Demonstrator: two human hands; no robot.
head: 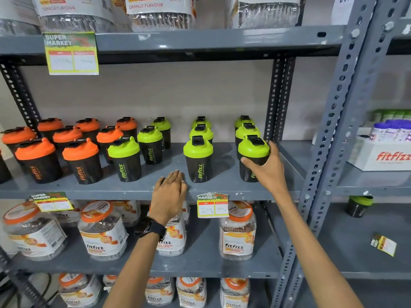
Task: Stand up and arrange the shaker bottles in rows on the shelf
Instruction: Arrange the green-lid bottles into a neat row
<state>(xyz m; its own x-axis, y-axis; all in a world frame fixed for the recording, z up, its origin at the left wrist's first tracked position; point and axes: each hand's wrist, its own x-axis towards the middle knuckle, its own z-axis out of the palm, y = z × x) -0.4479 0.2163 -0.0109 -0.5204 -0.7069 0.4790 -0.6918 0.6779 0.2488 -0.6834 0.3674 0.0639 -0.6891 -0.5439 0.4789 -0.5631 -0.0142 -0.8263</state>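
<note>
Two bare forearms reach up from the bottom edge, the left one wearing a black wristwatch (151,228). On the grey metal shelf (155,187) the left hand (170,195) lies flat on the front lip, fingers together, holding nothing. Shaker bottles stand upright along the shelf, all black tapered plastic cups with glossy domed lids and black flip caps. Eight orange-lidded shakers (81,161) that I can count cluster at the left, more perhaps cut off by the edge. Nine green-lidded shakers (125,161) follow in three-deep rows. At the right end the right hand (268,167) is clamped around the front right shaker (253,152), thumb across its dark body, just beside the perforated upright (279,96).
</note>
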